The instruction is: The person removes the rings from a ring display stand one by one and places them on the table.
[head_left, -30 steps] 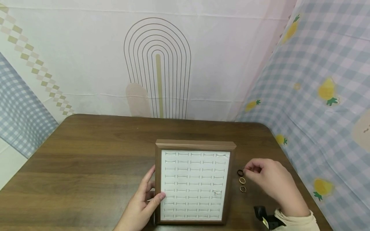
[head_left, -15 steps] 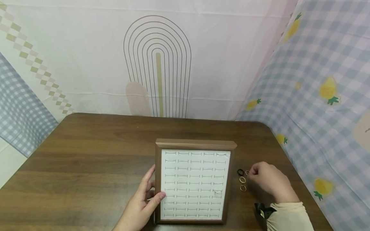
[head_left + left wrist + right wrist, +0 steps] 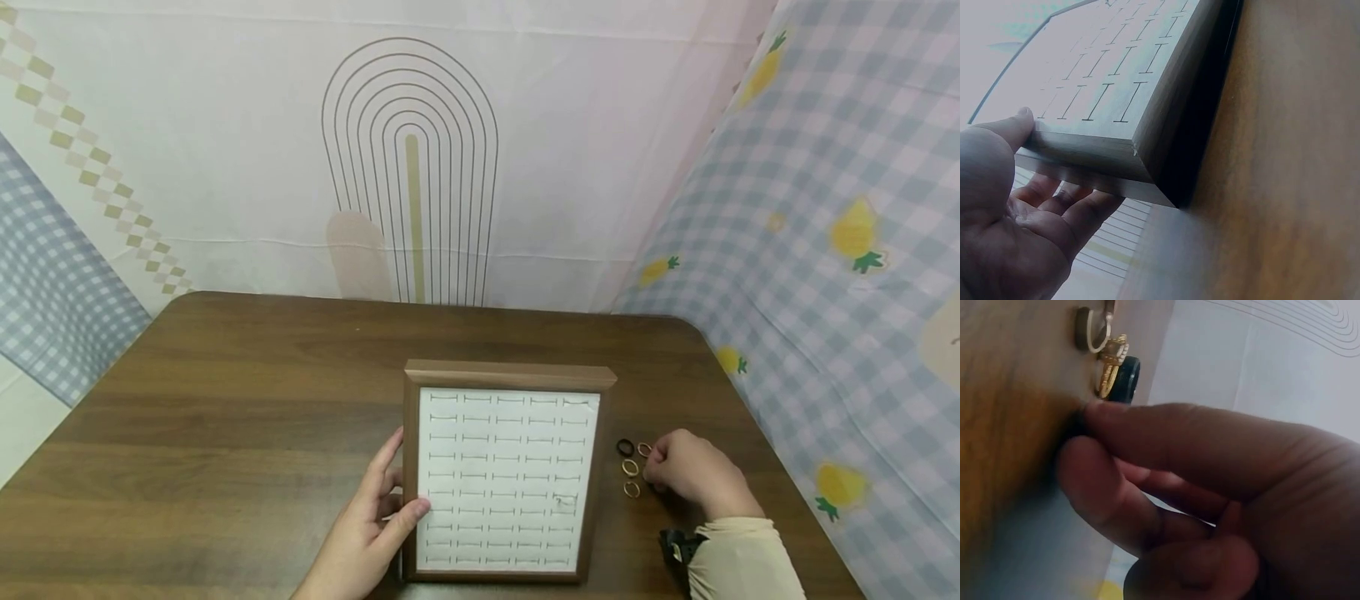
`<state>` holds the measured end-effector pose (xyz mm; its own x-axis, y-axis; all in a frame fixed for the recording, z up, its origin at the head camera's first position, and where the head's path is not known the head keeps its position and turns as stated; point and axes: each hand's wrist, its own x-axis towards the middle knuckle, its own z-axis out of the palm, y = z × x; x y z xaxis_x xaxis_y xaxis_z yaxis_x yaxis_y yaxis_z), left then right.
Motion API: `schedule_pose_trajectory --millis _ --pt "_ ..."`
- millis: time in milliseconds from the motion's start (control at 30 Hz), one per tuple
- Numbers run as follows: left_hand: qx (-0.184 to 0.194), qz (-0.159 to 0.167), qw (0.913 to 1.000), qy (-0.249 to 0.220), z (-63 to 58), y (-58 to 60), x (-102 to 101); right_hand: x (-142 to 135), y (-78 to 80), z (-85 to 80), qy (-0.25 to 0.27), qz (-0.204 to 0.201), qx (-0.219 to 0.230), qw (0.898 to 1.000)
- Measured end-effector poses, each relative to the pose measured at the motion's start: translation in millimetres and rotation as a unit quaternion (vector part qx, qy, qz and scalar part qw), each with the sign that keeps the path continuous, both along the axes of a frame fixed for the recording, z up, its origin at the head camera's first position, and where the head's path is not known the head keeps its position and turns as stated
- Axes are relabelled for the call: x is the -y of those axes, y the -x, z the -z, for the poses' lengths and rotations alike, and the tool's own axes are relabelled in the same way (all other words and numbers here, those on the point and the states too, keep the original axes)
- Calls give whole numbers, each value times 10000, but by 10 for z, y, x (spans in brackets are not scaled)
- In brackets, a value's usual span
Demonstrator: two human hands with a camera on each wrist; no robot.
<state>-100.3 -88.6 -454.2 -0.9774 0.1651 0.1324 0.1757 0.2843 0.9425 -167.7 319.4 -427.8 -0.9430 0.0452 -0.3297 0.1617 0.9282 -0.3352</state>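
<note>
A wood-framed ring display board (image 3: pixel 498 475) with a white slotted face stands tilted on the table. My left hand (image 3: pixel 367 521) grips its left edge, thumb on the front and fingers behind. A small silvery piece (image 3: pixel 565 501) sits in one slot at the right. Beside the board lie a black ring (image 3: pixel 626 448), two gold rings, one (image 3: pixel 630 468) above the other (image 3: pixel 632 490), and another ring (image 3: pixel 644 449). My right hand (image 3: pixel 697 475) is just right of them, thumb and forefinger (image 3: pixel 1091 475) close together at the tabletop. Whether they pinch anything is hidden.
The brown wooden table (image 3: pixel 225 433) extends left of and behind the board. A patterned white cloth (image 3: pixel 562 167) hangs at the back and a blue checked cloth (image 3: pixel 847 333) at the right. A black wrist device (image 3: pixel 678 550) is near the right cuff.
My right hand has drawn back from the black ring and moved slightly down and right. A ring beside the black one now shows. My left hand and the board have stayed in place.
</note>
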Motion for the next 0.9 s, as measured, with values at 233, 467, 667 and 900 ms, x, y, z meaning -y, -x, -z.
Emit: schedule_pose_trajectory --millis 233,467,667,900 --pt "-6 -14 10000 -12 3 -1 0 24 -5 -142 1 -124 -133 9998" --pt "-55 133 9998 -108 11 10 8 212 -198 -549 218 -306 -890 9953" --pt "-126 222 9996 -157 14 13 11 445 -455 -821 551 -569 -1467 9860" --pt "-64 229 9996 -157 13 11 14 671 -634 -901 1010 -1353 -1862 9679"
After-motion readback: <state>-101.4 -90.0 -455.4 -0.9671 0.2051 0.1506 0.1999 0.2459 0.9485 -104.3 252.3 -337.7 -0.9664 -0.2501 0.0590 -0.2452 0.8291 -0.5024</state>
